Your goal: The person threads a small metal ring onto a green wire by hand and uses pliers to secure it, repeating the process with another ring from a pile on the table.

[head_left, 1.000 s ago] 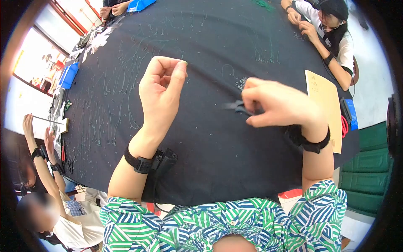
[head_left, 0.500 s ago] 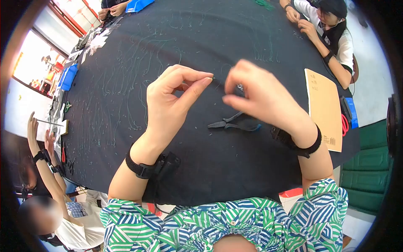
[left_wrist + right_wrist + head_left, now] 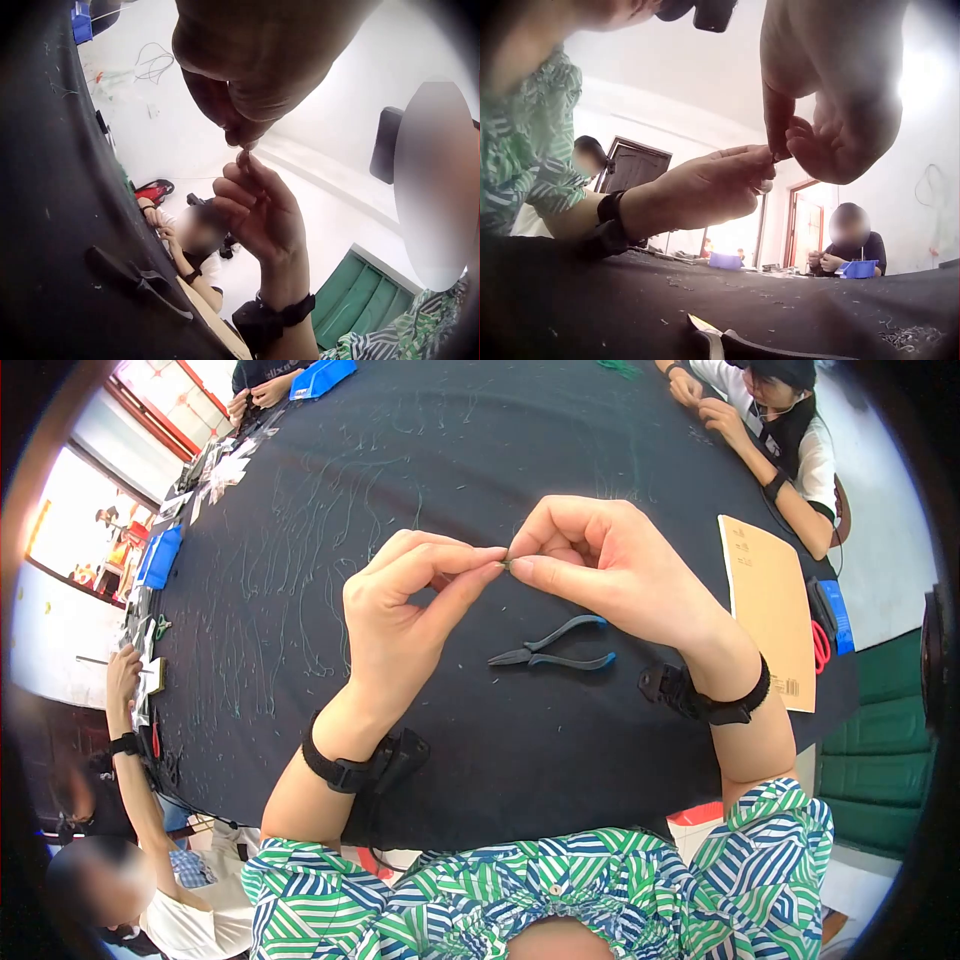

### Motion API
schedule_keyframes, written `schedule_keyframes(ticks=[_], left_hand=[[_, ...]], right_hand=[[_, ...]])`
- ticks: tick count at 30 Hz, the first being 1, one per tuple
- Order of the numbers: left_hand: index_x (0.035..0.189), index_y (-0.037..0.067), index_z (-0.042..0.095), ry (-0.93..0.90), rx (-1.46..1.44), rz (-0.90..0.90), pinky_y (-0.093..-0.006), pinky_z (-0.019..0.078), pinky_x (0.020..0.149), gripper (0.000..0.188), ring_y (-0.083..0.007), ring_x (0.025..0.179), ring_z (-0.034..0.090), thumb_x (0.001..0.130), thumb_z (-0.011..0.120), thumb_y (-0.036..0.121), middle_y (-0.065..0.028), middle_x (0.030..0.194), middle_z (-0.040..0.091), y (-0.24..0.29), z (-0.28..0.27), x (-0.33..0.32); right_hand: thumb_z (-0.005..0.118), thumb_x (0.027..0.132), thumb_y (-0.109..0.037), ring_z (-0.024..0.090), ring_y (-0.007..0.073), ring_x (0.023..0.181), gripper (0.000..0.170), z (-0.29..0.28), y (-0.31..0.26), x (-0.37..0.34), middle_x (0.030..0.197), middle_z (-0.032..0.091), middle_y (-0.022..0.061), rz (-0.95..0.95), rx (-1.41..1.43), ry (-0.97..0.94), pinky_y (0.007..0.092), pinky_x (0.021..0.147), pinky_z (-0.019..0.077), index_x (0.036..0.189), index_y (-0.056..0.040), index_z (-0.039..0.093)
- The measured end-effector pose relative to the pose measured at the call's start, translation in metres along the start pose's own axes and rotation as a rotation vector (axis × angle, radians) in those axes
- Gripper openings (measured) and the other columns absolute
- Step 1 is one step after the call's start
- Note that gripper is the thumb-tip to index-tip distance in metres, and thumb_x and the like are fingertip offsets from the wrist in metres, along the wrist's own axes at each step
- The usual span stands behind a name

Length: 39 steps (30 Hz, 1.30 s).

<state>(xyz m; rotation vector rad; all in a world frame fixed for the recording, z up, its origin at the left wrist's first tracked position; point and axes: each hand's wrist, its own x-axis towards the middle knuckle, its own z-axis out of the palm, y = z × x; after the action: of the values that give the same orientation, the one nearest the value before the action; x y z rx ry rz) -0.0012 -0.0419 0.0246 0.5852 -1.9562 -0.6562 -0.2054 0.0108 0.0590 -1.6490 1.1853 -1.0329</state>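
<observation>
My left hand (image 3: 400,600) pinches a tiny greenish thing (image 3: 508,564) between thumb and forefinger, above the dark cloth. The right hand (image 3: 630,575) pinches at the same spot, its fingertips meeting the left ones; I cannot tell what kind of thing it is. Both wrist views show the fingertips together, raised well above the table, with the thing mostly hidden between them. Below the right hand, pliers (image 3: 533,658) with blue-tipped handles lie spread on the cloth. A heap of small metal bits (image 3: 915,337) lies on the cloth in the right wrist view.
Thin green lines (image 3: 262,610) are laid out over the left of the black cloth (image 3: 520,760). At the right stand a tan notebook (image 3: 768,615) and red-handled scissors (image 3: 821,648). Blue bins (image 3: 322,377) sit along the far edge, and other people work around the table.
The right hand has let go of the pliers, which now lie on the cloth, and has moved over to the left hand's fingertips. My left hand has shifted right and slightly toward me.
</observation>
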Motion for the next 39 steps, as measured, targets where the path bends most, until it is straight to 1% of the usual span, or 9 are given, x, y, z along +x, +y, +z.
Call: schedule_keyframes(ticks=[10,16,25,28,29,32,33,37,39], left_hand=[[0.097,-0.001,0.071,-0.058,-0.12,-0.135,-0.0169,0.0434,0.063,0.008,-0.003,0.074,0.058,0.09,0.069,0.001,-0.0012,0.088,0.068,-0.005,0.0,-0.006],[0.098,0.0,0.072,-0.062,-0.269,-0.269,-0.0172,0.0443,0.063,0.009,-0.0035,0.073,0.059,0.091,0.069,0.006,-0.0023,0.085,0.069,-0.007,0.003,-0.008],[0.093,0.001,0.073,-0.023,-0.276,-0.255,-0.0181,0.0433,0.06,0.008,-0.0026,0.068,0.057,0.09,0.071,0.009,0.0004,0.081,0.066,-0.007,0.005,-0.008],[0.096,0.001,0.069,-0.05,-0.264,-0.261,-0.0179,0.0439,0.065,0.008,-0.0037,0.076,0.058,0.093,0.067,0.008,-0.0008,0.087,0.066,-0.004,0.004,-0.005],[0.098,0.001,0.067,-0.069,-0.261,-0.273,-0.0178,0.0443,0.068,0.008,-0.0043,0.08,0.058,0.095,0.065,0.007,-0.0013,0.09,0.066,-0.002,0.004,-0.004],[0.095,0.002,0.066,-0.039,-0.348,-0.344,-0.0173,0.0416,0.057,0.005,-0.0023,0.063,0.052,0.093,0.066,0.007,0.0038,0.078,0.061,0.003,0.011,0.005],[0.097,0.003,0.063,-0.084,-0.338,-0.362,-0.0183,0.0425,0.06,0.007,-0.0023,0.066,0.052,0.095,0.064,0.01,0.0045,0.08,0.06,0.003,0.011,0.008],[0.099,0.004,0.063,-0.125,-0.431,-0.379,-0.0202,0.0443,0.069,0.013,-0.0029,0.08,0.054,0.098,0.061,0.017,0.0034,0.088,0.06,0.01,0.017,0.022],[0.099,0.005,0.064,-0.128,-0.511,-0.42,-0.02,0.044,0.068,0.013,-0.0033,0.078,0.053,0.098,0.061,0.018,0.0034,0.086,0.06,-0.001,0.013,0.026]], right_hand=[[0.064,0.089,-0.011,0.036,0.0035,0.056,0.013,0.002,0.001,0.001,0.057,0.043,-0.0052,-0.07,-0.069,0.022,0.0255,0.052,0.0327,0.087,0.0017,0.064],[0.065,0.086,-0.01,0.036,0.0085,0.053,0.01,0.004,0.005,0.002,0.054,0.038,0.0005,-0.149,-0.237,0.069,0.0285,0.052,0.0349,0.088,-0.0001,0.064],[0.068,0.084,-0.011,0.048,0.0164,0.054,0.01,-0.009,-0.003,0.003,0.059,0.049,0.0062,-0.156,-0.421,0.065,0.0318,0.054,0.0397,0.088,-0.0023,0.066],[0.068,0.086,-0.005,0.041,0.0061,0.059,0.006,-0.022,0.001,0.004,0.068,0.046,-0.0013,-0.403,-0.582,0.152,0.0251,0.053,0.034,0.089,-0.0002,0.065],[0.068,0.086,-0.006,0.045,0.0079,0.061,0.006,-0.027,-0.004,0.001,0.074,0.051,0.0006,-0.351,-0.618,0.174,0.0251,0.054,0.037,0.089,-0.0008,0.066],[0.07,0.083,-0.013,0.056,0.0208,0.061,0.01,-0.037,-0.007,0.004,0.071,0.054,0.0085,-0.47,-0.628,0.355,0.0332,0.057,0.0431,0.085,-0.0035,0.067],[0.068,0.084,-0.012,0.057,0.0193,0.061,0.012,-0.042,-0.012,0.004,0.077,0.059,0.008,-0.487,-0.71,0.383,0.032,0.057,0.0446,0.093,-0.0039,0.067],[0.07,0.088,-0.01,0.048,0.0086,0.058,0.014,-0.042,-0.032,0.001,0.072,0.056,0.0025,-0.554,-0.592,0.51,0.0228,0.052,0.0384,0.084,0.0009,0.062],[0.07,0.09,-0.011,0.046,0.0057,0.058,0.017,-0.048,-0.03,0.003,0.071,0.055,0.0011,-0.557,-0.437,0.481,0.0208,0.051,0.0364,0.082,0.0007,0.061]])
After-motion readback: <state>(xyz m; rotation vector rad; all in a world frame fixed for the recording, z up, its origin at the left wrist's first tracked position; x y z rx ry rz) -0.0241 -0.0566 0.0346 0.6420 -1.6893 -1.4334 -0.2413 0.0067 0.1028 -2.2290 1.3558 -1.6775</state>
